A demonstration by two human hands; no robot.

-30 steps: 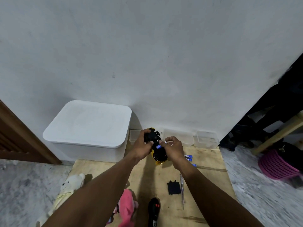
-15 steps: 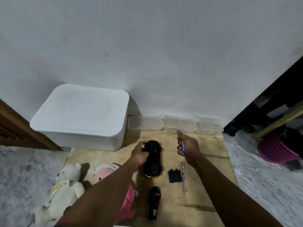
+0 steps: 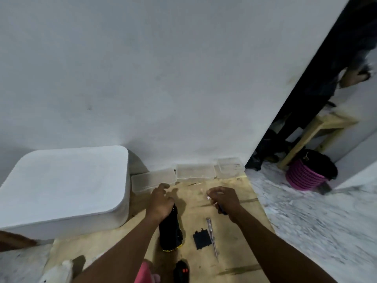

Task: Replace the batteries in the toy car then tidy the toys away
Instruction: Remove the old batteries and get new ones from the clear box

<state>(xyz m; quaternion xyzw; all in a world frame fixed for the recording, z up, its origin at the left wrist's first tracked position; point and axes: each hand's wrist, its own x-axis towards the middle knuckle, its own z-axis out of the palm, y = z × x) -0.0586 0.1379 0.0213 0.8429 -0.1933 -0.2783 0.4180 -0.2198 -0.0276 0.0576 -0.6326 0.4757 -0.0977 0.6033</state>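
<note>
The car (image 3: 171,231) lies lengthwise at lower centre of the frame on the wooden board (image 3: 234,252), dark side up, with a yellow edge showing at its near end. The left hand (image 3: 161,203) is clamped over its far end, most fingers curled down onto it and the forefinger stretched out toward the clear boxes (image 3: 154,178) by the wall. To the right, apart from the car, the right hand (image 3: 224,201) hovers above the board with its fingers closed round a small dark thing, most likely a battery (image 3: 222,210); it is too blurred to be sure, or to tell whether there is more than one. The black cover (image 3: 202,240) lies flat just right of the car with the screwdriver (image 3: 212,235) beside it, so I take the compartment to be open and waiting. The trouble I would expect is in the loading: the battery pokes out below a loose fist and could slip and roll off the board onto the floor at right. It could also go in the wrong way round, since the hand hides the compartment. A one-handed hold on the far end may let the car skid when the battery is pushed home. The right forearm passes close over the screwdriver and cover and could knock either away. A remote (image 3: 181,272) and a pink toy (image 3: 144,272) wait at the bottom edge, and the white bin (image 3: 61,184) fills the left.
</note>
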